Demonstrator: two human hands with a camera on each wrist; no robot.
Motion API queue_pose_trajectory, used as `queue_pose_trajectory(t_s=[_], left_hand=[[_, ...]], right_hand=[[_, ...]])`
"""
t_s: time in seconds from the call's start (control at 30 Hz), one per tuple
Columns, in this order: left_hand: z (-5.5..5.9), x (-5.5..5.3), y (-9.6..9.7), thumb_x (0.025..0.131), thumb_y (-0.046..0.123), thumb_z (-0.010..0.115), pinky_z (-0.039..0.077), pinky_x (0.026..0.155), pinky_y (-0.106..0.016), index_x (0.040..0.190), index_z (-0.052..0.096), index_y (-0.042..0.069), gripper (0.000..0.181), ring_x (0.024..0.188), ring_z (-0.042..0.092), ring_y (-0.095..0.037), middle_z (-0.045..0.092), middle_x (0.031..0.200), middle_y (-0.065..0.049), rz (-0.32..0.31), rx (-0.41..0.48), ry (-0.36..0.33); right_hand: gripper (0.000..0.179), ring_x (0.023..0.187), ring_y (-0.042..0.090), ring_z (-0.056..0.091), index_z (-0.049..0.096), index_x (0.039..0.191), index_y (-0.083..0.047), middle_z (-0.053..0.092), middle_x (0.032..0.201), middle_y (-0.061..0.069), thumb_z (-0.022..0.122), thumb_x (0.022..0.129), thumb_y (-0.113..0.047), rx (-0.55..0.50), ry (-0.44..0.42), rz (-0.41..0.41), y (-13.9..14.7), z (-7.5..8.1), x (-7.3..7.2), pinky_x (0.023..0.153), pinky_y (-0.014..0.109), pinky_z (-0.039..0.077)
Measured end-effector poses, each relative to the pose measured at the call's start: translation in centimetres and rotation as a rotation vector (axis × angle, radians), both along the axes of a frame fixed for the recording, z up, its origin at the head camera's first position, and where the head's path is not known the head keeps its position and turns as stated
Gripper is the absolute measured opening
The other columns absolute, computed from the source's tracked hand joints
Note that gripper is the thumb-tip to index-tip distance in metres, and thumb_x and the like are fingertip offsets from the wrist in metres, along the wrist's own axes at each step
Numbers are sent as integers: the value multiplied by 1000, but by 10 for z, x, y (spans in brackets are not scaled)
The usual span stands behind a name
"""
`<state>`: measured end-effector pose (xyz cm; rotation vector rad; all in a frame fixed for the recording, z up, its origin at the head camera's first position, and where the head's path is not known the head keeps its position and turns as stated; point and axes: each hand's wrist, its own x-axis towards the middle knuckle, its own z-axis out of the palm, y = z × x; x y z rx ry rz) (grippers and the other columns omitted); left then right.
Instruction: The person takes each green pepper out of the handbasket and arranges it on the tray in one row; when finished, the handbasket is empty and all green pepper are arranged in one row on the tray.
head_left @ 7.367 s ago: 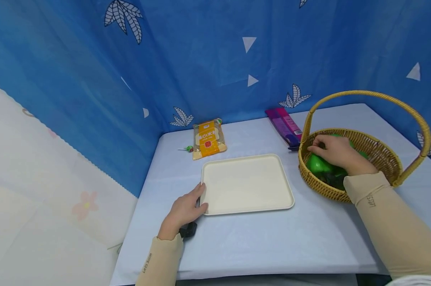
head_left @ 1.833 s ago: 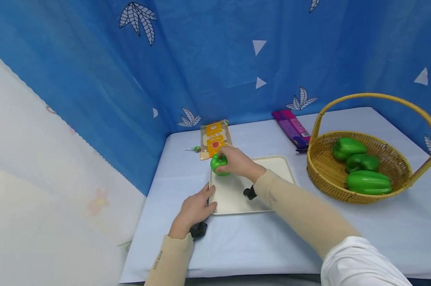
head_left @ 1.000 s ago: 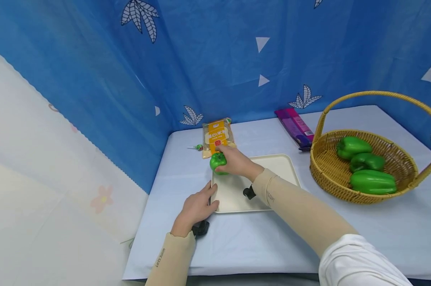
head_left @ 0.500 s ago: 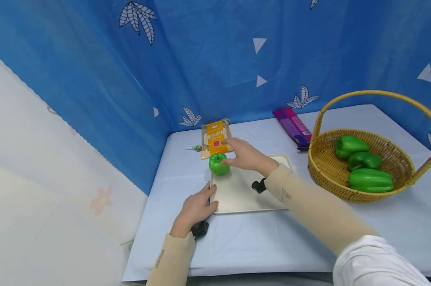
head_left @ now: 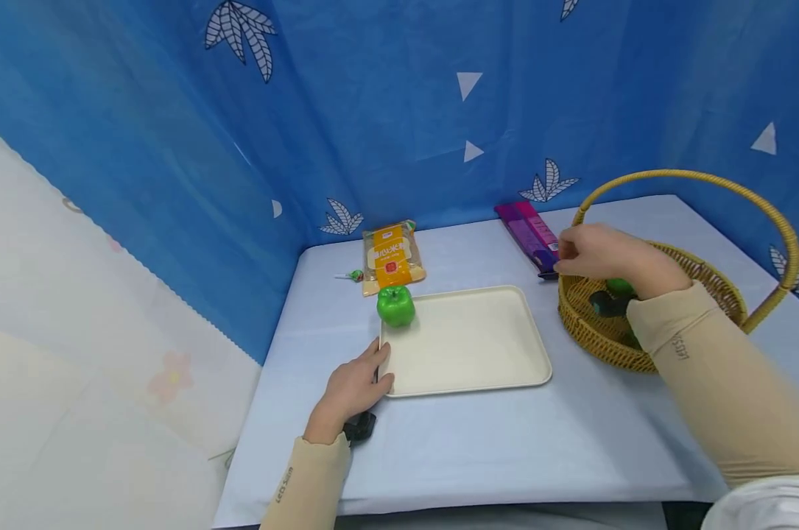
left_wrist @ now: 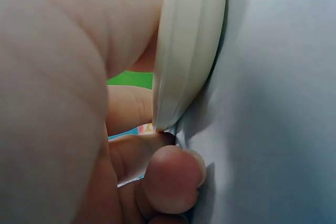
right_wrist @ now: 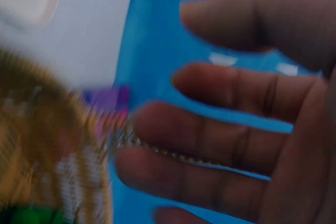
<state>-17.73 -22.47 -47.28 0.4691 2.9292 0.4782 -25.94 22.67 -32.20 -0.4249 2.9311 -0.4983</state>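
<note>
Wicker basket (head_left: 576,326) probably next to dip into for another pepper (head_left: 618,285), seemingly between transfers, with one green pepper (head_left: 395,306) at the far-left corner of the cream tray (head_left: 468,342), the left hand (head_left: 354,386) relaxed against its left edge, the right hand (head_left: 601,252) empty, fingers parted, above the basket.

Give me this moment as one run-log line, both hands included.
left hand: touching tray at left edge | right hand: over basket, holding nothing | green pepper: on tray, far left corner
</note>
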Motion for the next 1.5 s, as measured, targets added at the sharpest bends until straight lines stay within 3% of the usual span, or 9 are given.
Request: queue_pose_trajectory(t_s=[0.1,0.23,0.3,0.43,0.63,0.87,1.13,1.4,1.5], left_hand=[[0,0,-2,99,38,60,51,104,-53,157,45,11,66,140,52,-35,37,165,-12,7,-12,-4],[1,0,-2,99,39,61,50,105,-53,156,45,11,66,141,52,-35,37,165,-12,11,-5,-9],[0,-1,-1,99,39,60,50,105,-53,157,45,11,66,141,52,-35,37,165,-12,1,2,-4],[0,-2,0,100,40,59,51,105,-53,157,44,12,66,141,52,-35,37,165,-12,-13,12,-2],[1,-2,0,99,38,59,51,104,-54,157,45,11,66,141,51,-34,36,165,-11,7,6,-9],[1,-3,-1,99,39,60,50,105,-54,157,44,12,66,142,51,-34,36,165,-10,11,12,0],[-3,-3,0,99,39,60,50,104,-54,157,45,13,65,142,51,-33,36,165,-9,2,25,5],[-4,-4,0,98,39,61,51,104,-54,157,45,12,66,142,51,-33,36,165,-9,1,20,9],[-5,-4,0,99,40,60,50,105,-54,157,45,13,66,142,51,-33,36,166,-8,5,16,9]], right_hand=[[28,81,35,57,66,103,2,65,90,17,67,94,-24,85,58,-158,29,-20,-5,75,57,48],[51,111,59,42,57,122,9,51,117,37,66,94,-32,90,147,-397,51,-52,-9,94,83,28],[63,121,65,30,49,130,12,38,127,44,67,94,-37,59,159,-483,56,-65,-10,97,85,22],[75,126,66,23,41,134,15,28,132,49,69,93,-42,29,160,-575,61,-77,-12,95,84,25],[80,123,70,28,37,138,17,29,133,52,70,93,-40,28,97,-565,61,-82,-15,96,84,29],[69,117,64,39,41,139,13,40,128,43,71,93,-28,47,88,-488,51,-84,-16,89,80,40],[59,94,44,54,54,126,8,53,111,31,67,91,-38,-55,122,-428,47,-84,-13,73,62,49],[64,96,44,54,49,132,9,54,115,32,60,92,-41,-118,116,-466,47,-82,-13,75,62,48],[65,91,45,56,46,132,9,56,112,33,56,94,-43,-142,114,-500,48,-82,-13,69,59,49]])
